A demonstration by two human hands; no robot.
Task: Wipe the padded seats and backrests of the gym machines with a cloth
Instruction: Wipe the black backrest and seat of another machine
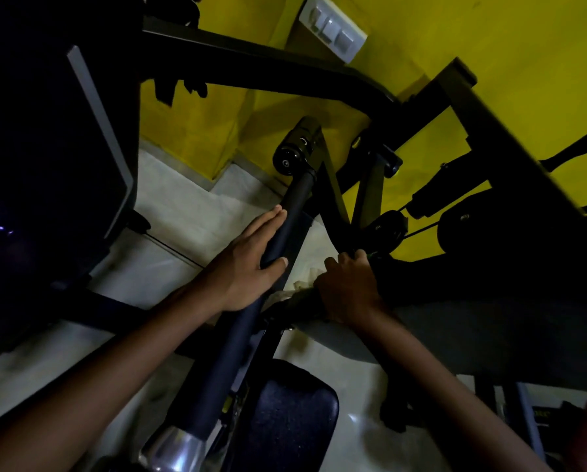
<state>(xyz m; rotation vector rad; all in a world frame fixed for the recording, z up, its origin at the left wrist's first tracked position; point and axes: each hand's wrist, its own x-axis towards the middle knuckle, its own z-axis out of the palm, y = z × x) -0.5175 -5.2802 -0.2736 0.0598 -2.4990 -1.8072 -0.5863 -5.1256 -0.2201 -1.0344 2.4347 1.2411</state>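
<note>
So we've got black steel machine frame bars [261, 68] crossing at 12 o'clock against the yellow wall [489, 39], a white switch plate [333, 27] up top, and a cable pulley [389, 229] crowding things at 2 o'clock. A dark blue padded seat [292, 413] sits low at 6 o'clock. Our left hand [247, 264] lies along the long black foam-covered roller bar [251, 301], fingers straight and together, thumb hooked under it. Our right hand [348, 287] is curled over the crumpled pale cloth [302, 284], which pokes out at its 9 o'clock, pressed on the edge of a dark pad [489, 294]. Pale tiled floor [189, 212] shows open room at 9 o'clock.
</note>
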